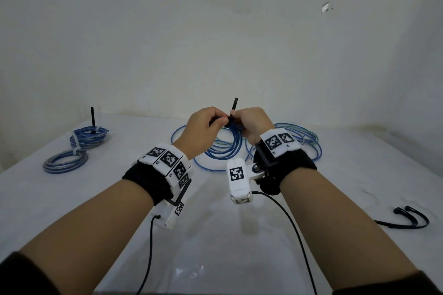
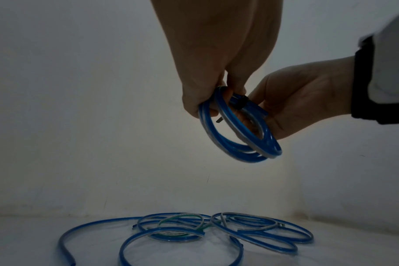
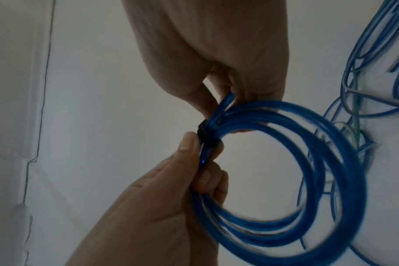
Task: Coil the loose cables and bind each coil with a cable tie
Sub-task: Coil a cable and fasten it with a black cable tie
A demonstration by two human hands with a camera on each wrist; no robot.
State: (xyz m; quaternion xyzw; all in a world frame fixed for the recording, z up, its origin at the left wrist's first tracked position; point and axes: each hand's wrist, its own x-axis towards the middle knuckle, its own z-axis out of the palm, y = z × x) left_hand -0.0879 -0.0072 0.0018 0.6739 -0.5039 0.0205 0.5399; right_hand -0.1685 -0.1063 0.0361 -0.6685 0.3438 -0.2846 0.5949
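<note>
I hold a blue cable coil (image 1: 225, 148) up above the white table (image 1: 215, 235). A black cable tie (image 3: 205, 135) wraps one side of the coil (image 3: 330, 180), and its tail (image 1: 235, 104) sticks straight up. My left hand (image 1: 219, 122) grips the coil just beside the tie, thumb against the band. My right hand (image 1: 236, 118) pinches the tie at the bundle from the other side. In the left wrist view the coil (image 2: 239, 144) hangs from the left hand (image 2: 207, 81), the tie (image 2: 240, 102) sits at its top, and the right hand (image 2: 303, 100) is behind it.
Loose blue cables (image 1: 299, 141) sprawl on the table under and behind my hands. Two bound coils (image 1: 88, 136) (image 1: 65, 163) lie at the far left, one with a black tie tail (image 1: 93, 117) standing up. Two spare black ties (image 1: 407, 218) lie near the right edge.
</note>
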